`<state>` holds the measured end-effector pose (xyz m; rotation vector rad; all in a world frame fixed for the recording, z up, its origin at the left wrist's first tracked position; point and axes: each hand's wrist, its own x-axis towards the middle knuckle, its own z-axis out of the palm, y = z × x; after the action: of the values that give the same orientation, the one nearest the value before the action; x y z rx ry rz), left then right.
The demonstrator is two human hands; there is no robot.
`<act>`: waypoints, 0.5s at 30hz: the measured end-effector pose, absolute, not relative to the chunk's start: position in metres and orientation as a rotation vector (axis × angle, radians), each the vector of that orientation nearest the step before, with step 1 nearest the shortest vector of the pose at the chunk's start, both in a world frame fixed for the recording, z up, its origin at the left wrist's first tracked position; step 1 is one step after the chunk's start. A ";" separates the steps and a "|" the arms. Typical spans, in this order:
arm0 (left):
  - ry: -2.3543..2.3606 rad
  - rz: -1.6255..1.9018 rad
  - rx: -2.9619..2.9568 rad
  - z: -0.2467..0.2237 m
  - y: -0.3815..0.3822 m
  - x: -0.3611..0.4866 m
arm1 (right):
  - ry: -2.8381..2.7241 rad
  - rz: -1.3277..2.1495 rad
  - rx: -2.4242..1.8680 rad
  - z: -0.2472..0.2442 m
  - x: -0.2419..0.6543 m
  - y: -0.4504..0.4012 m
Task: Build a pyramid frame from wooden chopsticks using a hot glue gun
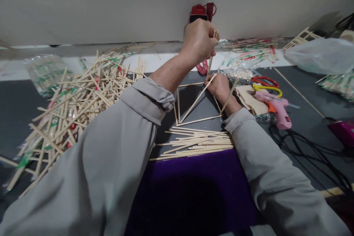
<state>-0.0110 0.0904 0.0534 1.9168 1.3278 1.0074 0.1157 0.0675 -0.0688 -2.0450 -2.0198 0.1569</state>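
Note:
A square frame of wooden sticks (199, 120) lies on the dark table, with sticks rising from its corners. One of them slants up from its front left corner. My left hand (199, 40) is closed on the upper end of a wooden stick (210, 62) that stands nearly upright over the frame's back right corner. At the foot of that stick, my right hand (219, 87) pinches the corner. Its fingertips are partly hidden, so I cannot tell exactly which sticks they press. Loose sticks (197, 142) lie in a row before the frame.
A big heap of chopsticks (96, 88), some in wrappers, spreads at left. To the right are a pink glue gun (276, 107), scissors with red and yellow handles (267, 85), black cables (309, 151) and a plastic bag (320, 55). A red bottle (198, 9) stands behind my left hand.

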 end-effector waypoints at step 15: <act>1.316 1.033 1.918 0.056 0.088 -0.011 | -2.079 0.103 -2.070 -0.060 0.109 0.068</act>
<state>-0.0110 0.0884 0.0562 1.9182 1.3156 1.0330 0.1094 0.0678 -0.0600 -2.0702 -2.0787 0.1027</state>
